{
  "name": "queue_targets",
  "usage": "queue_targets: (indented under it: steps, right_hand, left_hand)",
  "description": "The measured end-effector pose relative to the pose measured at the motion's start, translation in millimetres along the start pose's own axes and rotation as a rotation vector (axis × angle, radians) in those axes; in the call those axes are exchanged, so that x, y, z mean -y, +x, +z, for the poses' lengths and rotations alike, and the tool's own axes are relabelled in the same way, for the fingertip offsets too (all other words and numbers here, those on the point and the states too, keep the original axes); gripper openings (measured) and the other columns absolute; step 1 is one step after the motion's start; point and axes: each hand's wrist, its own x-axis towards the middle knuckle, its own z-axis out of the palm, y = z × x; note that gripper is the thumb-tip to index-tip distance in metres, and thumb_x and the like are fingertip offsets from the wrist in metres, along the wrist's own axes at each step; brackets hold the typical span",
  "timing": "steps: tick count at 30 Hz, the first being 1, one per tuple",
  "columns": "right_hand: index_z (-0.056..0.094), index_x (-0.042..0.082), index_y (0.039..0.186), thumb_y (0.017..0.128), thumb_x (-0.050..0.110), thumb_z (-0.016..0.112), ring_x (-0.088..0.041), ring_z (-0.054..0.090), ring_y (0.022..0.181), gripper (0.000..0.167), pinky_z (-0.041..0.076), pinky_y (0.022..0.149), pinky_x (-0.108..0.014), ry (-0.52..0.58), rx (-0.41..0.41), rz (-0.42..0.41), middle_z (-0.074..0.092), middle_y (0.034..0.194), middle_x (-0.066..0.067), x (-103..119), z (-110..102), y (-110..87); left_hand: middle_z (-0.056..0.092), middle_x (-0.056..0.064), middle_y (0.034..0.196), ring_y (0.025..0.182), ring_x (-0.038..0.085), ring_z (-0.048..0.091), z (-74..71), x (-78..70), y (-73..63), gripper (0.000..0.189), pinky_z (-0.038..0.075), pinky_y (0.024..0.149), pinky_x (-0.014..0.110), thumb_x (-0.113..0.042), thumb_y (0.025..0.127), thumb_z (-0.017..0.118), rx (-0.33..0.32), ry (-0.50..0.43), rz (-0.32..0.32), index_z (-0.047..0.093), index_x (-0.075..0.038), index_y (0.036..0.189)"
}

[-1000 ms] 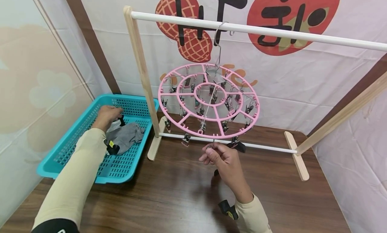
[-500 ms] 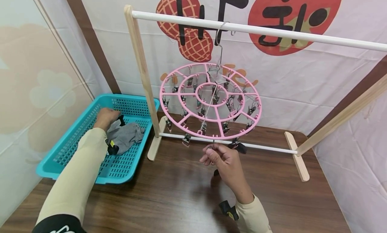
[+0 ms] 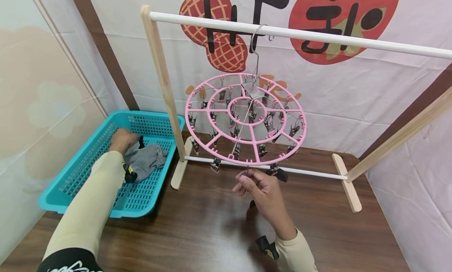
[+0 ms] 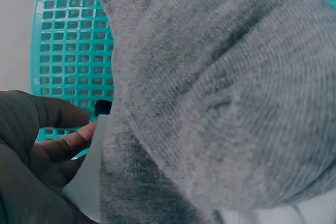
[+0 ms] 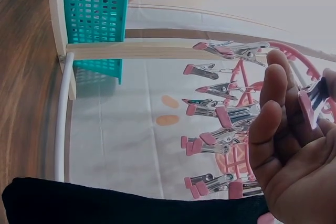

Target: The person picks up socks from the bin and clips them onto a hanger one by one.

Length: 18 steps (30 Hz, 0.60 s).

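The left hand (image 3: pixel 123 140) is inside the turquoise basket (image 3: pixel 135 202) at left, by the far end of the grey cloth (image 3: pixel 148 160); whether its fingers grip the adjoining white material (image 4: pixel 86 187) cannot be told. At centre, the right hand (image 3: pixel 265 193) pinches a pink-tipped clip (image 5: pixel 313 103) at the near edge of the round pink hanger (image 3: pixel 256 151), suspended from the white bar (image 3: pixel 212 22).

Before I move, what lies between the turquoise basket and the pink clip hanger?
In the head view, a wooden post stands between the turquoise basket and the pink clip hanger, crossing in front of the basket's far right corner.
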Motion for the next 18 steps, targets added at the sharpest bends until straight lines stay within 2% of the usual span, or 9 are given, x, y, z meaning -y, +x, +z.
queue_targets:
  steps: [8, 12, 18]
  right_hand:
    - [0.066, 0.001, 0.098, 0.098, 0.005, 0.054, -0.017, 0.066, 0.062, 0.013, 0.055, 0.059, -0.037, -0.018, 0.007, 0.011, 0.071, 0.075, -0.007, 0, -2, 0.0]
    - [0.066, 0.001, 0.098, 0.098, 0.002, 0.053, -0.015, 0.065, 0.061, 0.013, 0.055, 0.058, -0.038, -0.013, 0.004, 0.005, 0.07, 0.075, -0.008, -1, -2, 1.1]
    - [0.066, 0.0, 0.097, 0.097, 0.001, 0.054, -0.018, 0.065, 0.06, 0.012, 0.055, 0.057, -0.037, -0.013, 0.003, 0.001, 0.07, 0.074, -0.01, -3, -2, 3.4]
  left_hand:
    - [0.036, -0.002, 0.051, 0.051, 0.019, 0.041, 7.1, -1.0, -0.6, 0.038, 0.04, 0.051, 0.038, -0.021, 0.091, 0.06, -0.03, 0.03, -0.025, 0.043, -0.014, 0.058]
    - [0.035, -0.001, 0.051, 0.05, 0.019, 0.04, 9.2, -0.6, -0.2, 0.035, 0.039, 0.048, 0.037, -0.021, 0.088, 0.063, -0.046, 0.059, 0.001, 0.044, -0.013, 0.061]
    - [0.046, 0.005, 0.055, 0.053, 0.024, 0.047, 12.1, -0.5, 2.2, 0.028, 0.041, 0.047, 0.038, -0.022, 0.086, 0.065, -0.081, 0.163, 0.047, 0.05, -0.009, 0.066]
